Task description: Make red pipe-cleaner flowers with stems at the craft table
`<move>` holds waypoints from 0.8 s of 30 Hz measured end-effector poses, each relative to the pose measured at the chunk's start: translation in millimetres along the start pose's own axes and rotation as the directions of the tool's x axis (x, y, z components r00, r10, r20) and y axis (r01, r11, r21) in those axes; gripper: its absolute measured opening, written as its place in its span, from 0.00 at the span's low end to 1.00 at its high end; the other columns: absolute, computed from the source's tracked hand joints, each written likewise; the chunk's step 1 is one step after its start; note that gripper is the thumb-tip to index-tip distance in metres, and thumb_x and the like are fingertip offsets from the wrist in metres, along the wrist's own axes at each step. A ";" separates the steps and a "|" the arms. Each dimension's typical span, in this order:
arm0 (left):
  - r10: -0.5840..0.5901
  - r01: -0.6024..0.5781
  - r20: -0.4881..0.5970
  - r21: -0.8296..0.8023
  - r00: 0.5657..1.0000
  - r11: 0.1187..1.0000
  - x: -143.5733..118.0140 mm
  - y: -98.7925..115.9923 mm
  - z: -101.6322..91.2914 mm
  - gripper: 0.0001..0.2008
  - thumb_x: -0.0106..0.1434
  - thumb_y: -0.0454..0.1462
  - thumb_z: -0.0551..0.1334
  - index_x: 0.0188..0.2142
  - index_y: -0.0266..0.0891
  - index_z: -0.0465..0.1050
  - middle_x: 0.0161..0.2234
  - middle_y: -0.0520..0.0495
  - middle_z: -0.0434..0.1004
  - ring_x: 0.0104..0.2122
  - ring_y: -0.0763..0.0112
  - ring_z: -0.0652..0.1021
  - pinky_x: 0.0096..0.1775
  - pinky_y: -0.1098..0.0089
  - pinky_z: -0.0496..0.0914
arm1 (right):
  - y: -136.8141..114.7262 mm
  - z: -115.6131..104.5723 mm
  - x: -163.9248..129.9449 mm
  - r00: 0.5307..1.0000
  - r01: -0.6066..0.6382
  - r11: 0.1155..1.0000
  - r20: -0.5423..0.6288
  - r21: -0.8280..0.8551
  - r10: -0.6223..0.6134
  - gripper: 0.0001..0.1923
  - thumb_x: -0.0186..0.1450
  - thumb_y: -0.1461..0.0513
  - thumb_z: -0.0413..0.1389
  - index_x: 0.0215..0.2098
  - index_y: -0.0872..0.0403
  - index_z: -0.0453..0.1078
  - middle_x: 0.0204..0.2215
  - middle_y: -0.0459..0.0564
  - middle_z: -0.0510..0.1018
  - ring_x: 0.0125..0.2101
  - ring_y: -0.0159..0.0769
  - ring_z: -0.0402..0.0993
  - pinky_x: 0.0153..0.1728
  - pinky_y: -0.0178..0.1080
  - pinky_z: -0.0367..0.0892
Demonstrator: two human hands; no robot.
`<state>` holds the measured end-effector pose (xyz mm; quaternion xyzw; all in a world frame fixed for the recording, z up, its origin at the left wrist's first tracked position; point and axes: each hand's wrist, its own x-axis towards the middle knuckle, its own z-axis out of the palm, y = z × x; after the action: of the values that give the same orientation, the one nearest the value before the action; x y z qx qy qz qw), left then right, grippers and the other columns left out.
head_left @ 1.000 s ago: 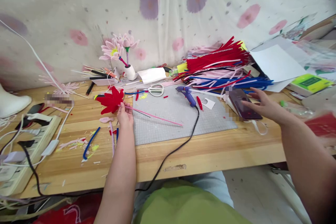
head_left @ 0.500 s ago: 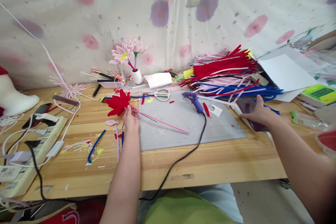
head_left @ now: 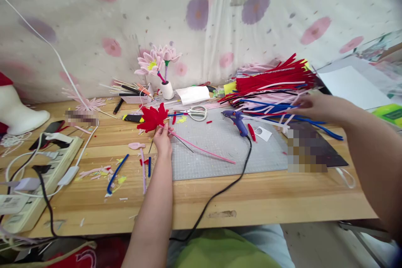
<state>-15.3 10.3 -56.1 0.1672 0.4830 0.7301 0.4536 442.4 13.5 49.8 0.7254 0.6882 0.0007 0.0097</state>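
Observation:
My left hand (head_left: 163,139) is closed in a pinch at the base of a red pipe-cleaner flower (head_left: 153,118). A long pink stem (head_left: 204,150) runs from my fingers to the right, over the grey cutting mat (head_left: 201,171). My right hand (head_left: 315,106) is at the pile of pipe cleaners, its fingers bent down among pale pink and blue pipe cleaners (head_left: 326,130); what lies between the fingertips is hard to see. Below that hand lies a dark flat object (head_left: 326,144), partly pixelated.
A purple glue gun (head_left: 237,122) rests on the mat, its black cord trailing over the front edge. Scissors (head_left: 197,113) lie behind the flower. Pink flowers stand in a small white vase (head_left: 167,90). Red pipe cleaners (head_left: 273,81) are heaped behind; a power strip (head_left: 47,184) sits left.
My right hand has left the dark flat object and moved up and back to the pipe cleaners. That object now lies flat and uncovered. My left hand still holds the red flower.

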 end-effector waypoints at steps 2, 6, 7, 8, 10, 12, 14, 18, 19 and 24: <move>0.031 -0.031 0.016 0.059 0.999 0.998 0.9 -2.4 -0.1 0.15 0.44 0.40 0.68 0.28 0.33 0.69 0.23 0.54 0.69 0.21 0.80 0.71 0.25 0.76 0.66 | -44.1 -26.1 19.5 0.993 0.114 0.990 0.023 0.089 -0.116 0.20 0.57 0.46 0.50 0.39 0.48 0.71 0.35 0.51 0.78 0.33 0.37 0.72 0.32 0.38 0.63; 0.093 -0.105 0.072 0.195 0.993 0.975 4.8 -7.0 -2.6 0.19 0.43 0.38 0.68 0.35 0.35 0.68 0.26 0.54 0.69 0.22 0.79 0.72 0.23 0.76 0.63 | -122.5 -33.4 61.3 0.903 0.426 0.904 0.045 0.024 -0.427 0.15 0.60 0.56 0.49 0.37 0.55 0.73 0.38 0.51 0.76 0.36 0.35 0.69 0.34 0.34 0.59; 0.103 -0.120 0.089 0.221 0.991 0.968 6.2 -8.2 -3.3 0.21 0.43 0.37 0.68 0.36 0.35 0.67 0.27 0.54 0.69 0.22 0.79 0.72 0.23 0.77 0.63 | -134.7 -27.1 71.7 0.884 0.466 0.884 0.069 -0.029 -0.463 0.15 0.61 0.56 0.49 0.38 0.54 0.73 0.38 0.52 0.75 0.38 0.35 0.68 0.33 0.34 0.58; 0.115 -0.137 0.103 0.240 0.988 0.961 7.6 -9.5 -4.0 0.22 0.42 0.36 0.69 0.37 0.36 0.66 0.27 0.54 0.69 0.22 0.79 0.71 0.24 0.77 0.64 | -143.5 -19.3 81.4 0.860 0.506 0.860 0.109 -0.062 -0.498 0.15 0.61 0.57 0.48 0.38 0.53 0.74 0.38 0.51 0.75 0.39 0.36 0.67 0.33 0.34 0.57; 0.149 -0.179 0.130 0.261 0.980 0.949 10.5 -11.5 -5.2 0.24 0.41 0.35 0.69 0.38 0.37 0.64 0.28 0.55 0.67 0.23 0.80 0.71 0.26 0.77 0.65 | -153.5 -3.1 97.8 0.815 0.577 0.805 0.167 -0.140 -0.555 0.14 0.62 0.58 0.48 0.38 0.51 0.74 0.38 0.52 0.75 0.41 0.37 0.66 0.33 0.34 0.57; 0.182 -0.217 0.150 0.262 0.972 0.941 13.1 -12.2 -6.1 0.25 0.41 0.35 0.69 0.39 0.37 0.64 0.28 0.55 0.67 0.24 0.80 0.70 0.28 0.77 0.65 | -156.7 9.4 108.8 0.787 0.616 0.758 0.204 -0.215 -0.582 0.13 0.62 0.60 0.48 0.37 0.51 0.74 0.38 0.53 0.74 0.41 0.38 0.66 0.34 0.35 0.57; 0.202 -0.233 0.142 0.249 0.969 0.940 15.4 -10.7 -7.2 0.24 0.43 0.36 0.69 0.39 0.38 0.64 0.28 0.54 0.66 0.25 0.80 0.70 0.28 0.77 0.65 | -156.7 17.0 115.2 0.777 0.629 0.730 0.216 -0.267 -0.591 0.12 0.60 0.63 0.49 0.33 0.53 0.74 0.37 0.55 0.74 0.40 0.39 0.66 0.35 0.36 0.57; 0.217 -0.222 0.046 0.224 0.975 0.949 18.9 -1.5 -10.6 0.16 0.52 0.42 0.64 0.37 0.38 0.64 0.28 0.53 0.66 0.22 0.79 0.69 0.25 0.77 0.64 | -153.5 23.9 124.0 0.782 0.623 0.728 0.190 -0.287 -0.594 0.11 0.60 0.66 0.48 0.29 0.55 0.73 0.36 0.56 0.74 0.39 0.38 0.65 0.35 0.37 0.56; 0.220 -0.219 0.021 0.214 0.975 0.952 19.7 1.2 -11.4 0.14 0.54 0.43 0.62 0.36 0.39 0.63 0.28 0.53 0.66 0.22 0.79 0.69 0.24 0.76 0.64 | -152.6 25.4 126.5 0.780 0.625 0.728 0.186 -0.282 -0.597 0.11 0.60 0.67 0.48 0.29 0.55 0.72 0.36 0.55 0.74 0.39 0.38 0.64 0.35 0.37 0.55; 0.237 -0.230 -0.025 0.156 0.971 0.960 21.1 7.8 -12.0 0.16 0.53 0.42 0.63 0.38 0.40 0.60 0.27 0.54 0.65 0.20 0.79 0.68 0.25 0.74 0.66 | -150.9 32.1 137.1 0.711 0.702 0.658 0.230 -0.272 -0.664 0.08 0.59 0.68 0.50 0.30 0.57 0.73 0.35 0.56 0.73 0.38 0.38 0.62 0.33 0.37 0.51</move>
<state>-38.6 20.1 -59.3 0.2413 0.5239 0.7430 0.3395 299.4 158.0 13.7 0.3988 0.8975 0.0757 0.1722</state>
